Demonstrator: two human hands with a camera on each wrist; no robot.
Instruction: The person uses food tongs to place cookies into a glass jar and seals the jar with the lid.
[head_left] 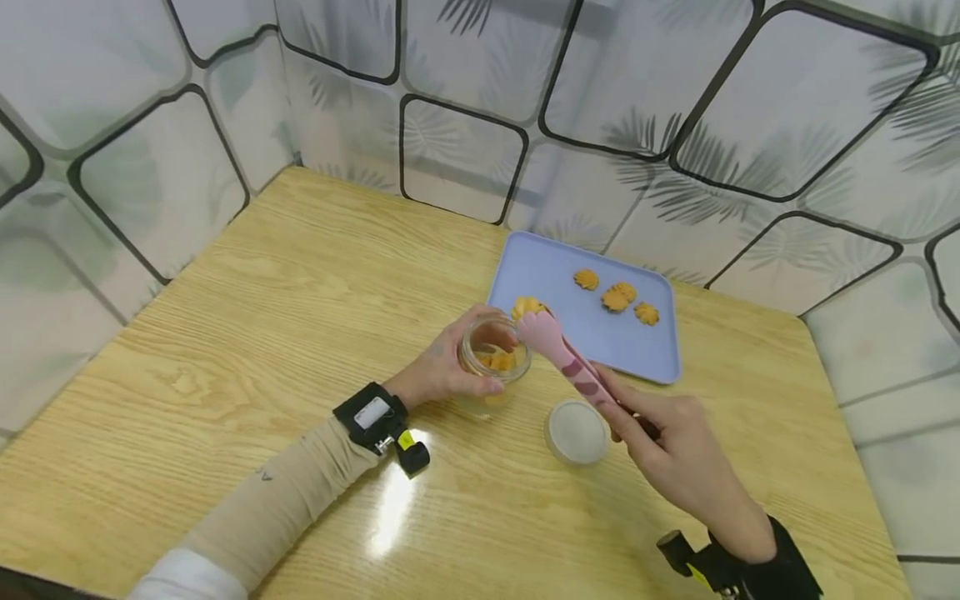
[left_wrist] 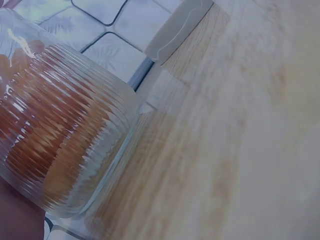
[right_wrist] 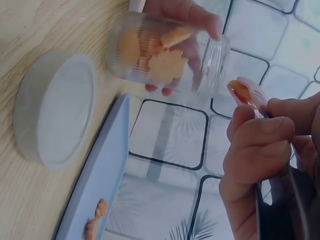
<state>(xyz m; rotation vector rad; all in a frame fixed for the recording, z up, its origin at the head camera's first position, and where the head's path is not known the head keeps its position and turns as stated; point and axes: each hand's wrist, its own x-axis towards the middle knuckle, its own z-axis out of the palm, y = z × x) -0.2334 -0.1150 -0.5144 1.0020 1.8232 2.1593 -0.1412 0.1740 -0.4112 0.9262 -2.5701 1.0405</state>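
Note:
My left hand grips a ribbed glass jar, fingers around its far side and thumb at the front. Several cookies lie inside the jar, also seen through the ribbed glass in the left wrist view. In my right hand are pink tongs, pinched between thumb and fingers. The tong tips hold one golden cookie just above and beside the jar's open mouth. In the right wrist view the held cookie is partly hidden between the pink tips.
A blue tray lies behind the jar, with several cookies on its right half. A round whitish lid rests on the wooden table below the tongs. Patterned curtains hang along the table's back and sides.

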